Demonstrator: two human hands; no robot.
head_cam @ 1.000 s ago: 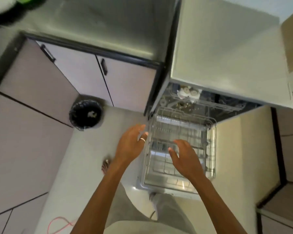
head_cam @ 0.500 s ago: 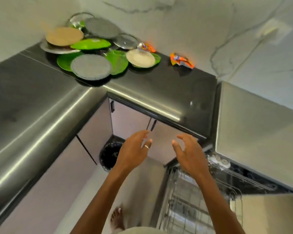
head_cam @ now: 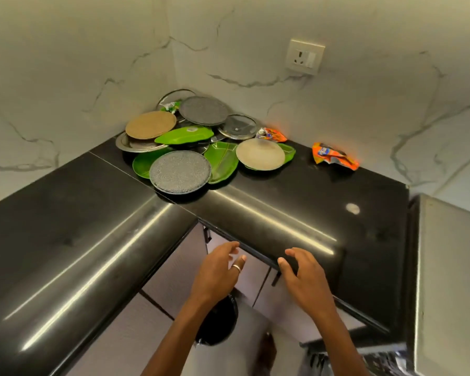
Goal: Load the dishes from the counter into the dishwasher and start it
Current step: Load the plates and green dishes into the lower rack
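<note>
Black polished counter [head_cam: 282, 207] fills the corner under marble-veined walls, with the dishes [head_cam: 201, 142] heaped at its back corner. A grey speckled plate [head_cam: 180, 171] lies foremost, with green leaf-shaped plates [head_cam: 223, 164] under and beside it. A tan plate [head_cam: 150, 124], a glass lid [head_cam: 238, 127] and a beige plate [head_cam: 260, 154] sit around them. Well short of the heap, at the counter's front edge, the left hand [head_cam: 217, 272] and right hand [head_cam: 304, 280] hover empty, fingers loosely spread. An orange wrapper [head_cam: 334, 156] lies right of the dishes. The dishwasher [head_cam: 451, 267] stands at far right.
</note>
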